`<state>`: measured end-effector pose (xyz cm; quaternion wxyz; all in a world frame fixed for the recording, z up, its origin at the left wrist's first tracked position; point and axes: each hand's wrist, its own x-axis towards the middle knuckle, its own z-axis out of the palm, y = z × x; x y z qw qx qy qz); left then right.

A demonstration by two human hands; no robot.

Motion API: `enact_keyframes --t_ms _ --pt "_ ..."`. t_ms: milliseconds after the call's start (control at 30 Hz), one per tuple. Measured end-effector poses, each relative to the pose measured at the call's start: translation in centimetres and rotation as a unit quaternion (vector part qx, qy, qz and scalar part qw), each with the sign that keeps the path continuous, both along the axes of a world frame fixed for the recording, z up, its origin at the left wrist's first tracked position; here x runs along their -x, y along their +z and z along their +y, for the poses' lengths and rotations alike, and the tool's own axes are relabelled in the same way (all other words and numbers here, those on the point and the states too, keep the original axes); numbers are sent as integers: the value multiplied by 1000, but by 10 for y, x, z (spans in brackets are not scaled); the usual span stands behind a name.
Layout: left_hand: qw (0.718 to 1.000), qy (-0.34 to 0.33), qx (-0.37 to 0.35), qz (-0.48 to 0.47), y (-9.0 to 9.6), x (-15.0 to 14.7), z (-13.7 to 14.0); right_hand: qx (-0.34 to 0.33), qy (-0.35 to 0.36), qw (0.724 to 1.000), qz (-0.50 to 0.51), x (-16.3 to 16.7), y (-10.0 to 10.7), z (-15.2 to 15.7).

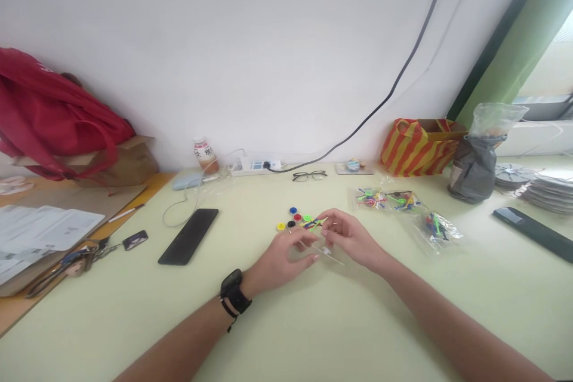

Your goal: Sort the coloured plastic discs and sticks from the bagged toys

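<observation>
My left hand [284,255], with a black watch on the wrist, is curled round one end of a thin white stick [336,259]. On the stick sits a small white piece [326,250]. Close by on the right, my right hand [353,240] has its thumb and fingertips drawn together above the stick. What lies between those fingertips is too small to make out. Just beyond both hands are small round discs: blue [293,210], red [297,217], yellow [281,227], black [291,224] and green [307,218]. Coloured plastic pieces [312,224] lie beside them, partly hidden by my fingers.
Clear bags of coloured parts [436,228] lie to the right. Glasses [310,176] and a power strip [255,166] are near the wall. A black phone [188,237], a bottle [206,156] and keys [83,256] are on the left. A striped bag [418,149] stands at the back right.
</observation>
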<state>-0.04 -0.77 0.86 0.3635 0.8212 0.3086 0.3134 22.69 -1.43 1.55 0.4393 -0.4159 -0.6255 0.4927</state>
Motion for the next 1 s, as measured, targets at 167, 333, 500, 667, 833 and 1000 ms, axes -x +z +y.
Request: enact_keyframes --t_ms 167,333,500,667,833,1000 --pt "997 22 -55 56 -2 3 1 -84 0 977 -198 -19 5 2" --pt "994 31 -86 66 4 4 1 -116 24 939 -322 -32 2 1" --pt "993 29 -93 73 5 5 0 -98 -59 926 -360 -36 -5 8" --pt "994 19 -84 66 3 5 0 -78 -76 926 -361 -41 -8 11" --pt "999 33 -19 21 5 2 -1 -64 -20 988 -141 -26 3 4" --pt "983 -34 145 -111 7 -6 -6 2 -19 999 28 4 6 -7"
